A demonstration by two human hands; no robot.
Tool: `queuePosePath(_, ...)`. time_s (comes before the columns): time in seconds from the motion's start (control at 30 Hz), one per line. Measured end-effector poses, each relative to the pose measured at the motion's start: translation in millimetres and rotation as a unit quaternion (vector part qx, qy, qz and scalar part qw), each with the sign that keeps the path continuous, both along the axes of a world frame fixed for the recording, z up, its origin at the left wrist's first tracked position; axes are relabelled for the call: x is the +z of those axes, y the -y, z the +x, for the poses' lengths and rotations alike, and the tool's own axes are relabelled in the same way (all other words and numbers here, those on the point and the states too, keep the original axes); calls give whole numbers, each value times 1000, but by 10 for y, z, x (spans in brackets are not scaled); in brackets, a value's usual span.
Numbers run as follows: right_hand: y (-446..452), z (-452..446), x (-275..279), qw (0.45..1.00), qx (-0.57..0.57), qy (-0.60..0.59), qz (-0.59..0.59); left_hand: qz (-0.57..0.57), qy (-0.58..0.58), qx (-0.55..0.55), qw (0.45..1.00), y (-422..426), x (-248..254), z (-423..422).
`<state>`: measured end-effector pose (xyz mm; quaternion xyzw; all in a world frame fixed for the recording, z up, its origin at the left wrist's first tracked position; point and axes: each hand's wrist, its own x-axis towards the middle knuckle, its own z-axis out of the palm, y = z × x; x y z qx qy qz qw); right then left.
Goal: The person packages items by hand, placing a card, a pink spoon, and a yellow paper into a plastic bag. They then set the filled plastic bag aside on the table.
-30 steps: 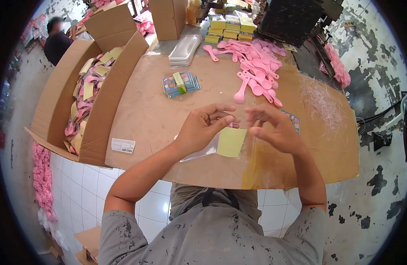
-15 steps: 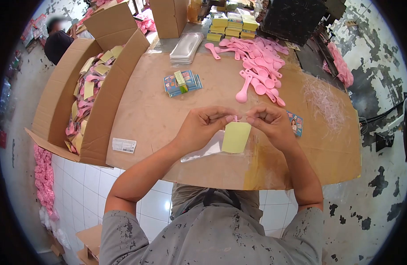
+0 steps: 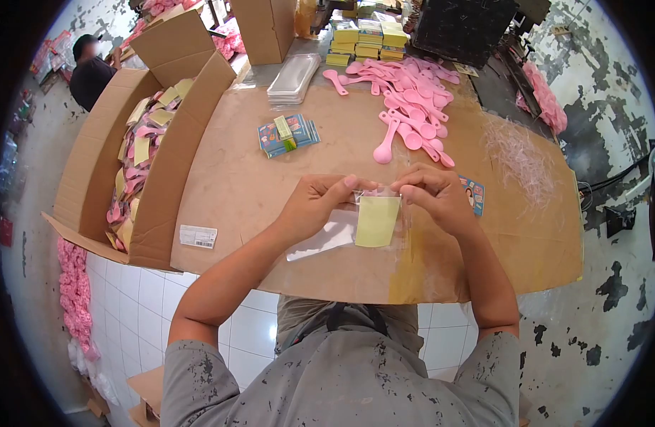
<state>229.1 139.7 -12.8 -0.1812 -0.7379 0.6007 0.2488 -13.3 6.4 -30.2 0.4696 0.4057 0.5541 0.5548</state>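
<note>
Between my two hands a clear plastic bag holds a pale yellow card point(image 3: 377, 222), with a bit of pink at its top edge. My left hand point(image 3: 320, 203) is closed on the bag's upper left corner. At the upper right corner my right hand point(image 3: 435, 196) pinches the same bag. Under and left of the card lie more clear bags point(image 3: 324, 238). A blue printed card point(image 3: 474, 196) is partly hidden behind my right hand. Beyond the hands is a heap of pink spoons point(image 3: 413, 107), and a banded stack of blue cards point(image 3: 288, 135) lies to the left.
A large open carton point(image 3: 156, 185) with bagged spoons and cards stands at the left. Farther back are a stack of clear bags point(image 3: 294, 80), yellow-edged card stacks point(image 3: 368, 39) and a black box point(image 3: 464, 32). Plastic strips point(image 3: 519, 160) lie right. A person point(image 3: 92, 75) is at the far left.
The right hand, apart from the card a second ago, has closed in on the bag's top. The yellow card now shows inside the clear bag, with the bag's upper edge stretched between both hands.
</note>
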Motion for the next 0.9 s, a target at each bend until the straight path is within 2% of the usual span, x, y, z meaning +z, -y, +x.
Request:
queuePosePath(0.13, 26, -37, -52, 1000, -8, -2, 9, -21, -107, 10, 994, -21, -16, 18)
queuePosePath(0.37, 148, -105, -43, 999, -12, -35, -14, -2, -107, 31, 994, -15, 18, 35)
queuePosePath(0.43, 135, -76, -115, 999, 30, 14, -25, 8, -114, 37, 993, -19, 8, 9)
queuePosePath(0.53, 104, -74, -121, 998, 41, 38, -42, 20, -65, 54, 996, -35, -14, 8)
queuePosePath(0.63, 125, -90, -12, 998, 38, 21, -46, 47, 54, 89, 993, -33, 23, 153)
queuePosePath(0.73, 110, -79, -8, 999, 1, -40, -33, -3, -100, -21, 995, -7, -7, -37)
queuePosePath(0.77, 94, -61, -15, 997, -18, -67, -27, -13, -98, -8, 995, 2, 6, -85)
queuePosePath(0.83, 81, 10, 102, 987, -75, -69, 122, -33, -93, 18, 995, 24, 166, -159)
queuePosePath(0.9, 151, 150, 343, 957, -122, -109, 241, 28, -69, 152, 986, 9, 208, -428)
